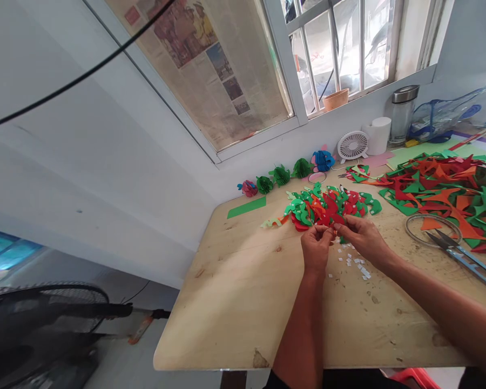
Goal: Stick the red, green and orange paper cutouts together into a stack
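Observation:
Over the front of a pile of cut paper shapes, both my hands are close together with fingertips pinched. My left hand [318, 246] is closed, its thumb and forefinger at the edge of a red paper cutout [335, 212]. From the other side my right hand [364, 236] pinches the same cutout; my fingers partly hide it. Behind and beside them, green paper cutouts [297, 209] and more red ones lie heaped, many with small white squares on them. Loose white paper squares [362, 269] are scattered on the table just below my hands.
Scissors [465, 256] and a ring-shaped roll [409, 229] lie at right, by a heap of paper scraps [461, 200]. Along the wall stand paper figures [281, 174], a small white fan [352, 146] and a glass bottle [403, 116]. A green strip [247, 207] lies at the table's [227, 302] far left.

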A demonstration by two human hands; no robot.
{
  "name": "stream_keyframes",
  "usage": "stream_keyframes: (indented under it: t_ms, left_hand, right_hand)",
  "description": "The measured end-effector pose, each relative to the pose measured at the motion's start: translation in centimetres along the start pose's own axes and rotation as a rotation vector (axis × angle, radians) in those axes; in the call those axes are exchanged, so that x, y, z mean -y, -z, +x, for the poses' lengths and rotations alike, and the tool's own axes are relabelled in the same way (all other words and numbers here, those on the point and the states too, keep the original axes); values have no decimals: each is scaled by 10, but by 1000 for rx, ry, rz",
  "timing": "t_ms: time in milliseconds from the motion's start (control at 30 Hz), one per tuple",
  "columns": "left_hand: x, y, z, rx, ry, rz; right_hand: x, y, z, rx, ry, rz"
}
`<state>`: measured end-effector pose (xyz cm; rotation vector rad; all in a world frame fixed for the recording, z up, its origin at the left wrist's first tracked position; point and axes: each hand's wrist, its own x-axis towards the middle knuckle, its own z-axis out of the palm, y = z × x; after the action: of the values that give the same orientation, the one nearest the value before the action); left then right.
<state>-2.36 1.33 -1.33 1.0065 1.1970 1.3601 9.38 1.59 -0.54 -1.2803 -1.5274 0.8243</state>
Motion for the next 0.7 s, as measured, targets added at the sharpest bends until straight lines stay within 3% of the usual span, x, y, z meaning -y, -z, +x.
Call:
stream_keyframes:
  t_ms: [700]
  left_hand:
    - [-1,0,0,18,-2,16]
  right_hand:
    - [-5,-1,3,5,-107,206]
